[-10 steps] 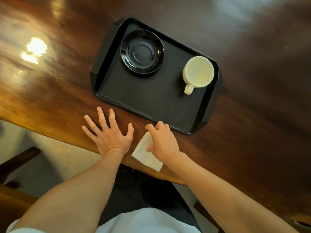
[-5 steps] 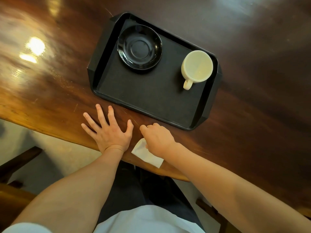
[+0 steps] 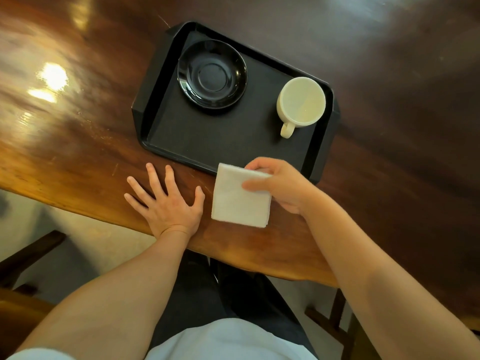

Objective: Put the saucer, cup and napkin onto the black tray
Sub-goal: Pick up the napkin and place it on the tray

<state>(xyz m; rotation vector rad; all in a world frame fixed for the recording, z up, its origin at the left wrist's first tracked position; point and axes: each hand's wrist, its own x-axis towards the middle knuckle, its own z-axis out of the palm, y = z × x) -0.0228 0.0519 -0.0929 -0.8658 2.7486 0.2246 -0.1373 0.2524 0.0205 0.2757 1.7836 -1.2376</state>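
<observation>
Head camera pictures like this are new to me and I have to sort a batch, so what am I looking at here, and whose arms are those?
There is no machine here. A person wears one wide camera on the head, looking down, so the two bare arms at the bottom are the wearer's own.

The surface is a dark, glossy wooden table. On it sits a black tray, which already holds a black saucer and, apart from it, an upright, empty cream cup with its handle towards the wearer.

The left hand lies flat on the table, fingers spread, holding nothing. The right hand pinches a folded white napkin by one edge, at the near rim of the tray. The napkin is not on the tray yet.
</observation>
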